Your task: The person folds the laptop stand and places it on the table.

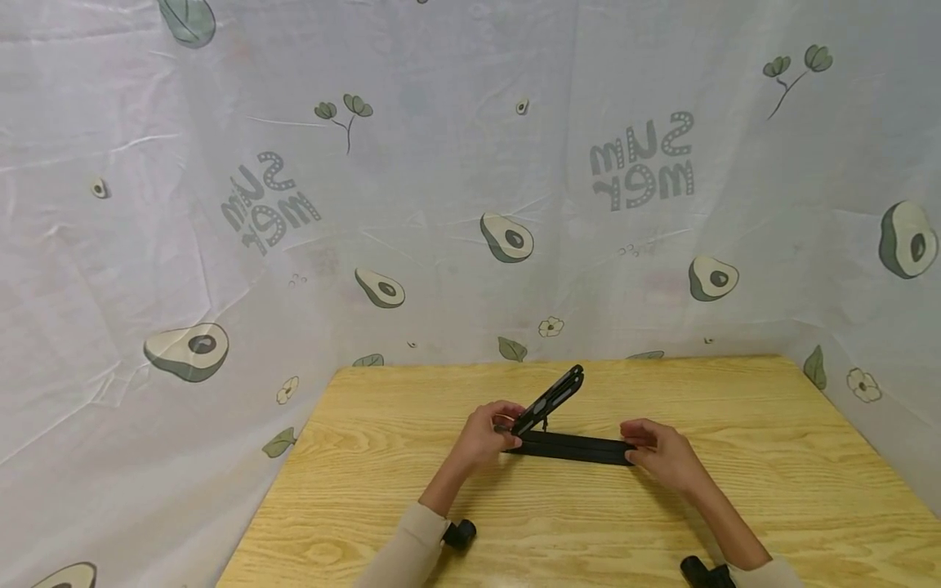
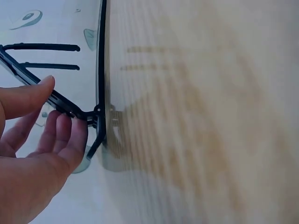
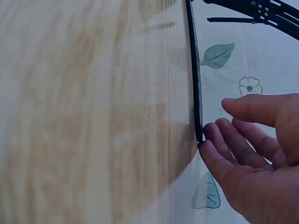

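A black folding stand (image 1: 577,447), looking like a laptop stand, has a long bar low over the wooden table. From its left end a narrow hinged arm (image 1: 555,398) slants up to the right. In the left wrist view, thin prongs (image 2: 51,47) stick out from this arm. My left hand (image 1: 487,433) grips the arm near the hinge (image 2: 97,111), thumb on one side and fingers on the other. At the bar's other end is my right hand (image 1: 662,453), its fingers loosely bent and fingertips touching the bar's tip (image 3: 199,135). Its thumb stays apart from the bar.
The light wood tabletop (image 1: 382,441) spreads around both hands. A pale curtain (image 1: 441,163) printed with avocados and leaves hangs behind the table and along its sides. Black wrist cameras (image 1: 461,535) sit on both forearms.
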Demonstrator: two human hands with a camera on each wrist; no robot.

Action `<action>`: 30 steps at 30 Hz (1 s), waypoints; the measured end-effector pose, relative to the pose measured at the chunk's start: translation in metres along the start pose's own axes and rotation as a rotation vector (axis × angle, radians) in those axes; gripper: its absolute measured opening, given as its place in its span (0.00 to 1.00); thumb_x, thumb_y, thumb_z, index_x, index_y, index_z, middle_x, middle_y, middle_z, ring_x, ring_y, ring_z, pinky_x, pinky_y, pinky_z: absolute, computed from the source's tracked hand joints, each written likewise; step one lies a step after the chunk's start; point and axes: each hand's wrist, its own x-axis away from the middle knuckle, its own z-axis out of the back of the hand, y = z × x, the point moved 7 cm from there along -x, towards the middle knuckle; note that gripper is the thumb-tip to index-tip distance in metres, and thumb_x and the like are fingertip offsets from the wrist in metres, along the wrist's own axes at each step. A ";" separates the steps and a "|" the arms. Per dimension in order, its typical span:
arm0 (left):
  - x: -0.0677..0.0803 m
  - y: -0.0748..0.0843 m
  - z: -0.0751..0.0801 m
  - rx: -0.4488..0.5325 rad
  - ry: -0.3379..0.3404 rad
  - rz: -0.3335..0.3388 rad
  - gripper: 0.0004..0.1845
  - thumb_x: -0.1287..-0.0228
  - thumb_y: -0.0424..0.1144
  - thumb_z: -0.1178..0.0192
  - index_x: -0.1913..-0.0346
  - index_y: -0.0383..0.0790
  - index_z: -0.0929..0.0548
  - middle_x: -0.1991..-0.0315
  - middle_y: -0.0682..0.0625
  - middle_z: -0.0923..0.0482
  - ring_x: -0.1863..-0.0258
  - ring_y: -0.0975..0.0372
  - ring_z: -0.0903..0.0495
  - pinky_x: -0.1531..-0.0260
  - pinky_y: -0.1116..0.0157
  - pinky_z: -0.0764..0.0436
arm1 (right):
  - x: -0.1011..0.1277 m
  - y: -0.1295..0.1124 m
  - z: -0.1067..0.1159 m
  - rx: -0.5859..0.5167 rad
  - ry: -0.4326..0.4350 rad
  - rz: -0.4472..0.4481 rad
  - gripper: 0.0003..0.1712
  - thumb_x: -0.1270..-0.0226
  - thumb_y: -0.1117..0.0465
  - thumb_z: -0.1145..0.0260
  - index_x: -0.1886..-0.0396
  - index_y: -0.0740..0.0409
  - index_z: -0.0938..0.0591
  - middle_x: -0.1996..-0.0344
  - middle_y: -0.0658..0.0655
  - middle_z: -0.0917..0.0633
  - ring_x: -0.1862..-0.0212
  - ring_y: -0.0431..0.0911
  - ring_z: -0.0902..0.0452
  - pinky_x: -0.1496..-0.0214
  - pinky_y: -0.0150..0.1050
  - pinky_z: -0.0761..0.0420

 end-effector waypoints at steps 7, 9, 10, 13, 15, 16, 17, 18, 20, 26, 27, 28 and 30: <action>-0.011 -0.004 0.002 0.053 -0.040 0.002 0.25 0.39 0.21 0.29 0.39 0.39 0.13 0.43 0.41 0.15 0.46 0.53 0.17 0.51 0.60 0.12 | 0.002 -0.001 -0.001 0.011 0.001 -0.011 0.26 0.28 0.71 0.30 0.33 0.74 0.21 0.39 0.74 0.16 0.36 0.68 0.18 0.38 0.51 0.13; -0.014 -0.006 0.003 0.058 -0.045 0.004 0.25 0.39 0.21 0.30 0.39 0.39 0.13 0.43 0.40 0.14 0.46 0.52 0.17 0.51 0.61 0.13 | 0.003 -0.001 -0.001 0.023 0.003 -0.009 0.26 0.28 0.71 0.30 0.33 0.74 0.21 0.39 0.73 0.15 0.37 0.68 0.18 0.37 0.51 0.13; -0.015 -0.006 0.003 0.062 -0.046 0.001 0.25 0.39 0.20 0.30 0.39 0.39 0.13 0.43 0.40 0.14 0.46 0.52 0.16 0.51 0.61 0.13 | 0.003 -0.001 -0.001 0.030 0.000 -0.005 0.26 0.28 0.71 0.30 0.33 0.75 0.21 0.39 0.74 0.15 0.37 0.68 0.17 0.37 0.51 0.13; -0.018 -0.008 0.004 0.067 -0.055 -0.002 0.24 0.39 0.20 0.30 0.39 0.38 0.13 0.43 0.39 0.14 0.45 0.50 0.16 0.50 0.60 0.13 | 0.003 0.000 -0.002 0.027 -0.003 -0.016 0.26 0.29 0.71 0.30 0.34 0.74 0.21 0.39 0.73 0.15 0.37 0.68 0.17 0.38 0.50 0.13; -0.020 -0.009 0.004 0.070 -0.062 -0.006 0.24 0.38 0.20 0.30 0.39 0.38 0.13 0.42 0.39 0.15 0.44 0.49 0.16 0.49 0.59 0.13 | 0.003 0.001 -0.003 0.021 -0.014 -0.022 0.26 0.29 0.71 0.30 0.34 0.75 0.21 0.39 0.73 0.15 0.37 0.67 0.17 0.37 0.50 0.13; -0.021 -0.009 0.004 0.069 -0.067 -0.010 0.24 0.37 0.20 0.30 0.39 0.38 0.13 0.42 0.39 0.15 0.44 0.49 0.16 0.49 0.58 0.12 | 0.003 0.001 -0.003 0.017 -0.019 -0.026 0.26 0.29 0.71 0.29 0.34 0.75 0.21 0.39 0.73 0.15 0.37 0.67 0.17 0.37 0.50 0.13; -0.022 -0.010 0.005 0.069 -0.072 -0.011 0.24 0.37 0.21 0.31 0.39 0.38 0.13 0.41 0.39 0.15 0.43 0.49 0.16 0.48 0.58 0.12 | 0.004 0.002 -0.003 0.014 -0.023 -0.033 0.26 0.29 0.70 0.29 0.33 0.74 0.21 0.39 0.73 0.15 0.37 0.67 0.17 0.37 0.49 0.13; -0.022 -0.010 0.005 0.066 -0.077 -0.015 0.24 0.36 0.21 0.31 0.38 0.38 0.13 0.41 0.39 0.15 0.43 0.49 0.16 0.48 0.58 0.12 | 0.004 0.002 -0.004 0.013 -0.026 -0.041 0.27 0.29 0.70 0.29 0.33 0.74 0.21 0.39 0.73 0.15 0.37 0.67 0.17 0.37 0.49 0.13; -0.024 -0.010 0.005 0.068 -0.086 -0.020 0.24 0.36 0.22 0.31 0.38 0.38 0.13 0.40 0.39 0.15 0.43 0.49 0.16 0.47 0.59 0.12 | 0.005 0.002 -0.004 0.015 -0.032 -0.053 0.27 0.29 0.70 0.29 0.32 0.73 0.21 0.38 0.72 0.15 0.36 0.66 0.17 0.38 0.48 0.12; -0.028 -0.011 0.006 0.091 -0.092 -0.039 0.23 0.34 0.22 0.32 0.36 0.34 0.15 0.40 0.38 0.15 0.43 0.50 0.17 0.49 0.61 0.12 | 0.010 0.001 -0.008 0.008 -0.037 -0.092 0.28 0.30 0.70 0.28 0.31 0.71 0.21 0.37 0.71 0.15 0.35 0.65 0.17 0.38 0.47 0.12; -0.029 -0.012 0.007 0.093 -0.091 -0.040 0.23 0.34 0.22 0.32 0.36 0.33 0.15 0.40 0.37 0.15 0.43 0.50 0.17 0.50 0.62 0.12 | 0.011 0.000 -0.008 0.007 -0.037 -0.097 0.28 0.30 0.70 0.28 0.32 0.71 0.21 0.37 0.70 0.15 0.35 0.65 0.17 0.37 0.47 0.12; -0.029 -0.013 0.007 0.094 -0.090 -0.039 0.23 0.34 0.22 0.32 0.36 0.33 0.15 0.40 0.37 0.15 0.44 0.51 0.17 0.50 0.63 0.12 | 0.011 0.000 -0.009 0.005 -0.036 -0.104 0.28 0.30 0.70 0.27 0.32 0.71 0.21 0.37 0.70 0.15 0.35 0.65 0.17 0.37 0.47 0.12; -0.030 -0.014 0.007 0.098 -0.094 -0.039 0.23 0.33 0.23 0.32 0.36 0.33 0.15 0.41 0.37 0.15 0.44 0.51 0.17 0.51 0.64 0.13 | 0.013 0.000 -0.009 0.000 -0.035 -0.115 0.29 0.30 0.69 0.27 0.32 0.70 0.20 0.37 0.70 0.15 0.35 0.64 0.17 0.37 0.47 0.12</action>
